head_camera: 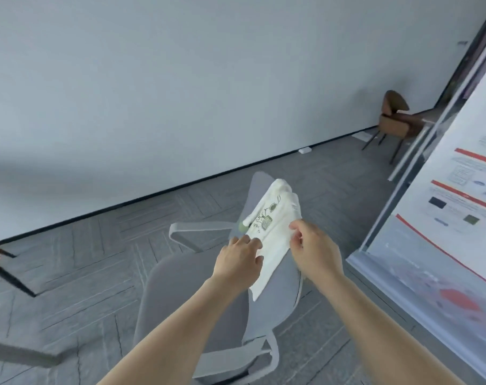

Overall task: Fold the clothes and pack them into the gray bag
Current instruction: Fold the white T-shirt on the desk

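Grey herringbone carpet floor [91, 262] and a plain pale wall [180, 79] form the setting.

Item 1: cream garment [272, 232], folded into a long narrow shape, printed with a dark line drawing and bearing a small green patch at its left edge. It lies draped over the backrest of a grey office chair [180, 295], its far end at the top of the backrest, its near end hanging down toward the seat.

Item 2: left hand [240, 259], palm down on the garment's left edge, fingers curled over the cloth and holding it.

Item 3: right hand [314, 248], at the garment's right edge, thumb and fingers pinching the cloth.

Item 4: grey office chair, light armrests on both sides, standing on the floor between the wall and a glass partition.

Item 5: glass partition [419, 168], at right, metal-framed, with a white poster [464, 190] carrying red bands and small graphics.

Item 6: brown chair [394, 118], far corner of the floor, by the wall and partition.

Item 7: small white object [304, 150], on the floor against the wall's base; kind cannot be told.

Item 8: dark thin furniture legs [11, 279], left edge of the floor.
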A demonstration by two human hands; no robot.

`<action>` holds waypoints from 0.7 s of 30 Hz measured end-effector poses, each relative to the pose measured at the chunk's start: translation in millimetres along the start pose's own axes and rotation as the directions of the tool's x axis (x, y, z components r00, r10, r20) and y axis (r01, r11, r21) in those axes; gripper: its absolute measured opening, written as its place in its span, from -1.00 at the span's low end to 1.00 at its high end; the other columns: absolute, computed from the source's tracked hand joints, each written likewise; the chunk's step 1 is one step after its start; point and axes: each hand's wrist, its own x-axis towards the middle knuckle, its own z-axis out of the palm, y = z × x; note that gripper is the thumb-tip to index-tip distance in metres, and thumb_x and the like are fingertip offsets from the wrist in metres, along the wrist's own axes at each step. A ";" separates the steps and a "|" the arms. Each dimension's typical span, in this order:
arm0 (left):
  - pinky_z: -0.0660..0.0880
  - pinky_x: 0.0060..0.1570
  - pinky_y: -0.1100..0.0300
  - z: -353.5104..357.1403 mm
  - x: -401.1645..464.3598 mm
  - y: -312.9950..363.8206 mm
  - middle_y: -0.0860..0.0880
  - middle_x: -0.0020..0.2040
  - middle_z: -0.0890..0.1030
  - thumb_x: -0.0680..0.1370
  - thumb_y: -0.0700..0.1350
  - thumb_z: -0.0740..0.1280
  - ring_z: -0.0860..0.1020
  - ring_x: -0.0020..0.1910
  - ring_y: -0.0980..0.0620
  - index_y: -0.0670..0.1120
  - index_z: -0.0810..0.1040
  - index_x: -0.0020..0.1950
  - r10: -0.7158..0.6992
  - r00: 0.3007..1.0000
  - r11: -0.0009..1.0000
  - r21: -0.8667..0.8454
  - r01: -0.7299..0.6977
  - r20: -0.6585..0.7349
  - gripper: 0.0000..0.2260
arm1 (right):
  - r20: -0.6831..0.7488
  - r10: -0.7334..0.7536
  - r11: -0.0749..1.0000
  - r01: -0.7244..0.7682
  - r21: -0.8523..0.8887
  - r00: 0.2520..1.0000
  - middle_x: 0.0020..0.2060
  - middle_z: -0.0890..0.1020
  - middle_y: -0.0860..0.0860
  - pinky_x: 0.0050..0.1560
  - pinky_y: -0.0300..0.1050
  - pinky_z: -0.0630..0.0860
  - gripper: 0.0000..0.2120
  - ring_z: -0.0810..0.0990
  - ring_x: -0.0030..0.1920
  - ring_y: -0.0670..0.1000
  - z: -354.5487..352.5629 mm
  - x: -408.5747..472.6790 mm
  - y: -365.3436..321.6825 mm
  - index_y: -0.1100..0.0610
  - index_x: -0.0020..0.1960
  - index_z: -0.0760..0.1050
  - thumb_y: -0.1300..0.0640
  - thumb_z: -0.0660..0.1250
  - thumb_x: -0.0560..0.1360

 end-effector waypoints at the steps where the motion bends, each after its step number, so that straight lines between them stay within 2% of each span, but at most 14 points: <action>1: 0.38 0.17 0.07 0.9 15.7 3.4 0.03 0.28 0.45 0.63 -0.02 0.15 0.35 0.31 -0.03 0.02 0.41 0.37 0.024 1.000 1.000 0.000 -0.024 0.011 -0.69 | -0.016 0.033 0.999 -0.033 -0.002 0.999 0.10 0.59 -0.11 -0.15 -0.07 0.48 -0.77 0.59 -0.03 0.00 -0.7 7.6 8.1 -0.03 0.21 0.45 0.10 0.16 0.58; 5: 0.45 0.12 0.02 4.9 69.1 16.3 0.03 0.33 0.43 0.63 -0.03 0.16 0.34 0.33 -0.03 0.03 0.32 0.45 0.049 0.997 0.998 -0.029 -0.047 0.056 -0.63 | 0.056 0.144 0.989 -0.146 0.019 0.988 0.08 0.58 -0.10 -0.09 -0.04 0.50 -0.73 0.55 -0.05 -0.02 2.5 30.7 42.9 -0.06 0.24 0.42 0.13 0.15 0.57; 8: 0.44 0.09 0.02 6.4 109.7 21.5 0.03 0.38 0.39 0.63 -0.06 0.16 0.35 0.33 -0.04 0.03 0.25 0.49 0.035 0.997 0.998 -0.063 -0.030 0.066 -0.58 | 0.228 0.187 0.964 -0.224 0.147 0.956 0.12 0.53 -0.18 0.06 0.03 0.52 -0.60 0.53 0.07 -0.05 6.7 52.7 67.3 -0.13 0.34 0.35 0.15 0.14 0.55; 10: 0.44 0.10 0.02 9.4 139.5 24.3 0.01 0.44 0.34 0.61 -0.09 0.17 0.37 0.34 -0.06 0.03 0.19 0.52 0.019 0.997 0.994 -0.110 -0.010 0.077 -0.54 | 0.369 0.163 0.909 -0.285 0.305 0.915 0.08 0.51 -0.28 0.05 -0.06 0.51 -0.58 0.54 0.07 -0.10 10.2 70.8 83.0 -0.19 0.32 0.35 0.14 0.19 0.52; 13: 0.47 0.19 -0.02 15.2 174.6 29.6 -0.04 0.49 0.28 0.59 -0.12 0.19 0.44 0.32 -0.13 0.01 0.11 0.57 -0.049 0.986 0.969 -0.232 0.087 0.162 -0.45 | 0.538 0.041 0.864 -0.300 0.405 0.842 0.16 0.56 -0.19 0.05 -0.09 0.55 -0.49 0.58 0.03 -0.14 16.5 92.6 104.1 -0.12 0.37 0.36 0.05 0.31 0.44; 14: 0.48 0.18 -0.02 18.4 182.6 32.2 -0.06 0.47 0.31 0.58 -0.12 0.21 0.46 0.29 -0.14 0.00 0.13 0.57 -0.073 0.980 0.959 -0.258 0.120 0.185 -0.44 | 0.567 0.009 0.861 -0.295 0.414 0.823 0.14 0.58 -0.16 0.04 -0.10 0.56 -0.48 0.60 0.01 -0.13 19.0 98.1 109.8 -0.09 0.37 0.38 0.05 0.34 0.42; 16: 0.47 0.09 0.05 26.7 193.1 38.1 -0.08 0.37 0.43 0.56 -0.11 0.26 0.49 0.21 -0.11 -0.05 0.26 0.50 -0.126 0.975 0.949 -0.265 0.172 0.181 -0.50 | 0.587 -0.027 0.853 -0.287 0.435 0.809 0.00 0.64 -0.13 -0.01 -0.11 0.57 -0.60 0.62 -0.05 -0.11 23.9 107.4 118.2 -0.06 0.24 0.48 0.08 0.38 0.41; 19: 0.40 -0.17 0.13 34.5 201.3 41.8 -0.05 0.09 0.53 0.55 -0.06 0.32 0.49 -0.04 -0.06 -0.10 0.44 0.24 -0.218 0.967 0.937 -0.247 0.245 0.133 -0.71 | 0.543 -0.053 0.850 -0.247 0.465 0.838 -0.27 0.64 -0.08 -0.21 -0.18 0.44 -0.82 0.53 -0.31 -0.15 26.0 117.4 122.5 0.03 -0.01 0.59 0.18 0.36 0.40; 21: 0.33 -0.32 0.16 34.1 201.8 41.0 -0.03 -0.05 0.51 0.56 -0.04 0.33 0.46 -0.15 -0.03 -0.07 0.43 0.04 -0.263 0.956 0.929 -0.231 0.288 0.130 -0.84 | 0.513 -0.097 0.862 -0.186 0.472 0.853 -0.38 0.55 -0.08 -0.30 -0.21 0.34 -0.92 0.41 -0.42 -0.18 25.2 121.3 123.3 0.10 -0.13 0.58 0.21 0.35 0.40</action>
